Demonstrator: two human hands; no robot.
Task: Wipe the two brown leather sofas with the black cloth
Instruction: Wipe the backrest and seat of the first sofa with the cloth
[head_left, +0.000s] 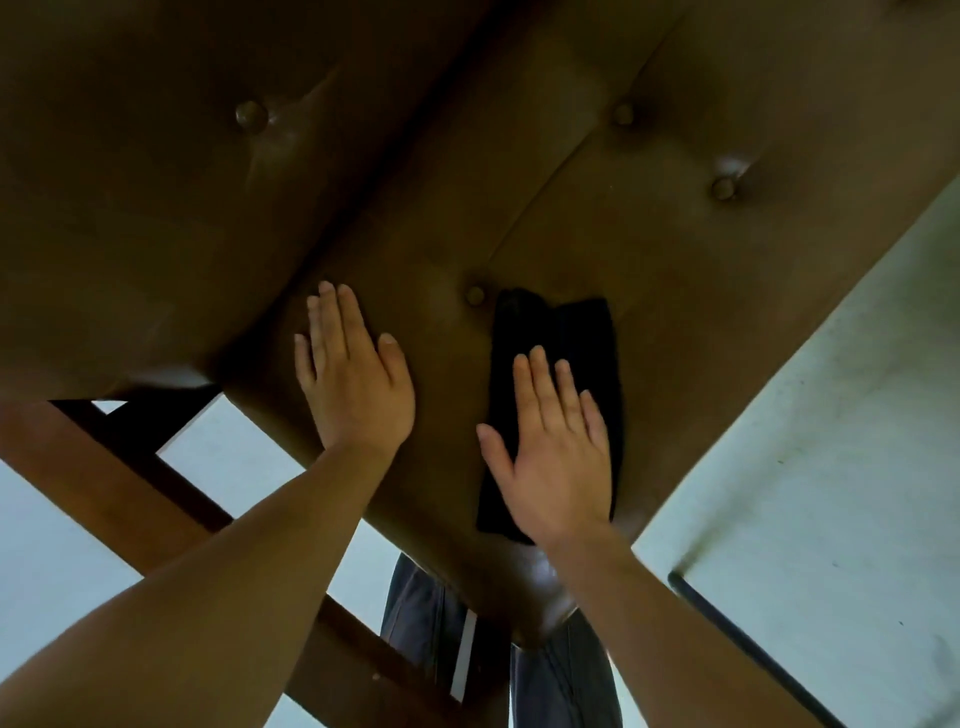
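A tufted brown leather sofa (649, 234) stands on a pale floor (831, 415). The black cloth (566, 332) lies on its seat under the right hand (556, 457), grip spread flat; the left hand (353, 379), also spread, rests left of it.

The tufted brown leather sofa seat (649, 249) is being lit dimly; glare is being caught on its corner just below the right hand (558, 467).
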